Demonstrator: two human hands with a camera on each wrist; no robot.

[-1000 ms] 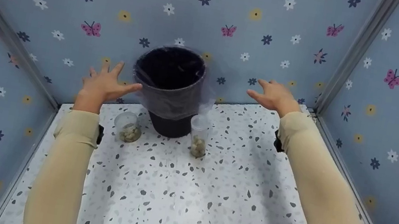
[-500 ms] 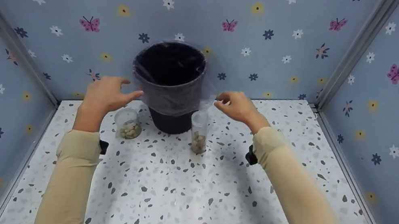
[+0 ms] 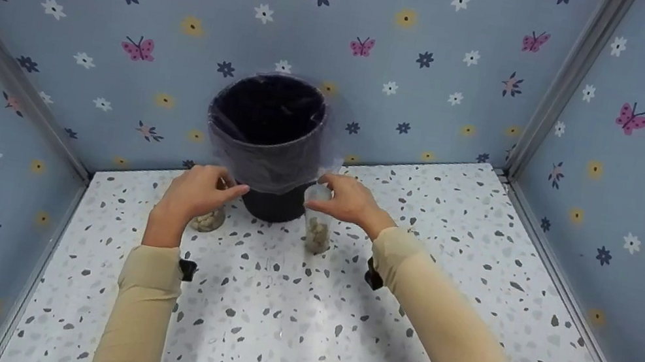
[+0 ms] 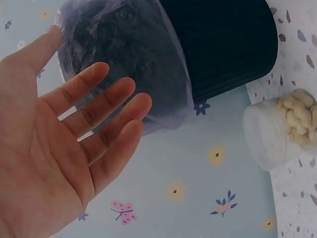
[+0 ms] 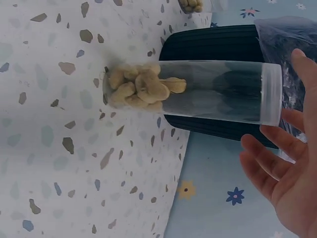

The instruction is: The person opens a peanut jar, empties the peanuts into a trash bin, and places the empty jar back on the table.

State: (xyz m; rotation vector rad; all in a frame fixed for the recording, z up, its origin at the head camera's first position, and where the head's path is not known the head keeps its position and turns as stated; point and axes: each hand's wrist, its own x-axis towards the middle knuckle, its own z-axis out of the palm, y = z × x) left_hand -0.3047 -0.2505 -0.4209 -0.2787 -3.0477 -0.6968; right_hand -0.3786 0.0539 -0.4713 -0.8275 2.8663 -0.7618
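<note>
A tall clear plastic jar (image 5: 213, 91) with a translucent lid (image 5: 271, 94) stands on the speckled surface, partly filled with pale curved nuts (image 5: 141, 89) like cashews. My right hand (image 3: 349, 200) is at its top, thumb and fingers spread about the lid; a firm grip does not show. The short clear jar (image 4: 272, 131), holding similar nuts (image 4: 299, 116), stands left of the bin. Above and beside that jar hovers my left hand (image 3: 194, 195), fingers loosely bent and apart from it; in the head view the hand hides the jar's upper part.
A dark bin (image 3: 275, 202) lined with a thin translucent bag (image 3: 265, 167) stands against the back wall, behind both jars. Blue flowered panels (image 3: 451, 51) enclose the speckled white surface (image 3: 267, 344) at the back and both sides.
Both hands have come down and inward, the left from beside the bin to the short jar, the right to the tall jar's lid. The jars and bin stay in place.
</note>
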